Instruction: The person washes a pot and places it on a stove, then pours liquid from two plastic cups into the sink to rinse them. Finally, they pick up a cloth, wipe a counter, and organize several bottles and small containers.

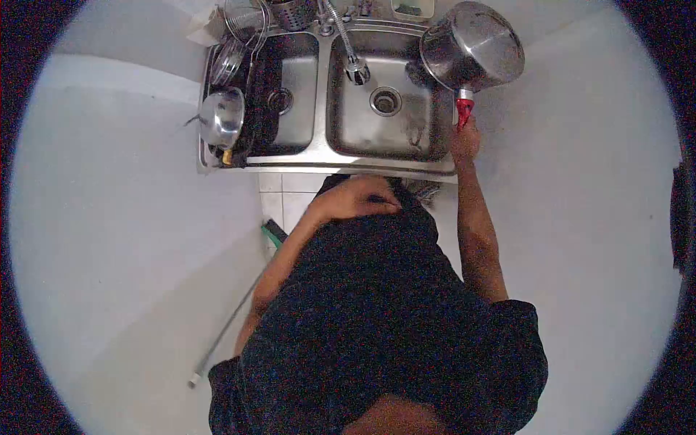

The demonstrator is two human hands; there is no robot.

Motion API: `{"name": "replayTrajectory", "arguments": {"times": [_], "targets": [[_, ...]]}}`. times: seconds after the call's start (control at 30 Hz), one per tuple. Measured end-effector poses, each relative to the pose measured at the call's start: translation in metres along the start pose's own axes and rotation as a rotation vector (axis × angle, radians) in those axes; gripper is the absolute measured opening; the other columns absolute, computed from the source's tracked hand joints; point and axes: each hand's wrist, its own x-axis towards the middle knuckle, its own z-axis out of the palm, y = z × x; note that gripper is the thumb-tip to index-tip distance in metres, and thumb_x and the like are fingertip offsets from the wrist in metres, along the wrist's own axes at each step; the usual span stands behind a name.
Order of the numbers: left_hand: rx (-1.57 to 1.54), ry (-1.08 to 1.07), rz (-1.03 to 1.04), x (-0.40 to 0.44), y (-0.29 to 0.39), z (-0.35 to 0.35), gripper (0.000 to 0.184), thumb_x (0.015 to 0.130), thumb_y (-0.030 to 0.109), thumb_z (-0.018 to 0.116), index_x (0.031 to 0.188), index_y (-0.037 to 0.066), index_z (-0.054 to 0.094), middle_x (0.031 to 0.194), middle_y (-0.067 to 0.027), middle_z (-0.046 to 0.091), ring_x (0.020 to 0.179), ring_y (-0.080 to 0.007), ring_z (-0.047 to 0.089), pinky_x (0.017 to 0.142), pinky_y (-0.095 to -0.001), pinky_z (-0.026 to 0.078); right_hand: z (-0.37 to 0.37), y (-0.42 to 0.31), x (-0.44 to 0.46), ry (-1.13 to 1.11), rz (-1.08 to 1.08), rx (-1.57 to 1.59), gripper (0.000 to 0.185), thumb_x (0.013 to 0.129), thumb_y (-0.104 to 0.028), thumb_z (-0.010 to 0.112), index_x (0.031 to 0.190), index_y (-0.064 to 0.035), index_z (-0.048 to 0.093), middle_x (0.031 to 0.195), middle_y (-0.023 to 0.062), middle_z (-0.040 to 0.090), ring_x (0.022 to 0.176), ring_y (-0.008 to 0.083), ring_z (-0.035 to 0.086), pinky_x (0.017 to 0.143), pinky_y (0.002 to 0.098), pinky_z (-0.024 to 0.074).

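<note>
A large metal saucepan (475,47) with a red handle is tilted over the sink's right rim, its rounded metal side towards me. My right hand (465,139) is wrapped round the red handle (465,110). In front of my waist, close to the sink's front edge, my left hand (359,198) is loosely curved with a gap between thumb and fingers. Nothing shows in it. The right sink basin (362,130) has a drain in its floor and a faucet head (357,71) hanging above it.
A metal bowl (222,118) and wire strainers (245,18) crowd the left basin's side. A perforated metal holder (293,13) and a small container (412,9) stand behind the sink. A green broom (273,232) lies at the lower left. White walls flank both sides.
</note>
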Motion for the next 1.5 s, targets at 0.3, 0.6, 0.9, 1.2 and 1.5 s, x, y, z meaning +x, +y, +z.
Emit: {"name": "replayTrajectory", "arguments": {"times": [0.3,0.6,0.9,1.2,1.5], "targets": [[0.250,-0.745,0.216,0.025,-0.023,-0.030,0.025,0.087,0.027,0.068,0.103,0.007,0.066,0.103,-0.0132,0.066,0.096,-0.0314,0.064,0.088,-0.0442,0.050,-0.022,-0.041,-0.050,0.094,0.071,0.008,0.037,0.082,-0.018,0.064,0.113,-0.0003,0.054,0.088,0.0272,0.067,0.083,0.0463,0.066,0.074,0.0538,0.0518],[0.395,-0.876,0.427,0.016,-0.071,0.032,0.035,0.088,0.032,0.066,0.100,-0.001,0.062,0.096,-0.0225,0.065,0.091,-0.0382,0.065,0.082,-0.0487,0.051,-0.066,-0.087,-0.079,0.121,0.142,-0.014,0.039,0.083,-0.016,0.063,0.117,-0.0006,0.053,0.084,0.0265,0.066,0.080,0.0461,0.065,0.071,0.0537,0.0518],[0.178,-0.791,0.367,0.025,-0.001,0.043,0.029,0.089,0.029,0.061,0.092,0.001,0.064,0.089,-0.0199,0.066,0.086,-0.0390,0.065,0.080,-0.0489,0.051,-0.121,-0.087,-0.097,-0.051,0.238,0.066,0.035,0.083,-0.016,0.063,0.114,-0.0031,0.055,0.086,0.0253,0.065,0.083,0.0456,0.064,0.073,0.0540,0.0497],[0.089,-1.270,0.568,0.060,0.021,0.079,0.030,0.092,0.031,0.058,0.091,0.002,0.067,0.087,-0.0174,0.069,0.084,-0.0377,0.066,0.080,-0.0475,0.052,-0.129,-0.059,-0.178,-0.150,0.421,0.022,0.034,0.085,-0.019,0.061,0.117,-0.0092,0.056,0.093,0.0206,0.068,0.085,0.0419,0.066,0.075,0.0525,0.0527],[-0.089,-1.656,-0.197,0.089,-0.008,0.083,0.041,0.098,0.034,0.058,0.128,0.006,0.061,0.115,-0.0080,0.069,0.105,-0.0198,0.065,0.092,-0.0361,0.051,-0.191,-0.111,-0.323,0.046,0.717,-0.008,0.033,0.084,-0.017,0.061,0.116,-0.0129,0.056,0.095,0.0159,0.067,0.075,0.0394,0.066,0.066,0.0510,0.0533]]}}
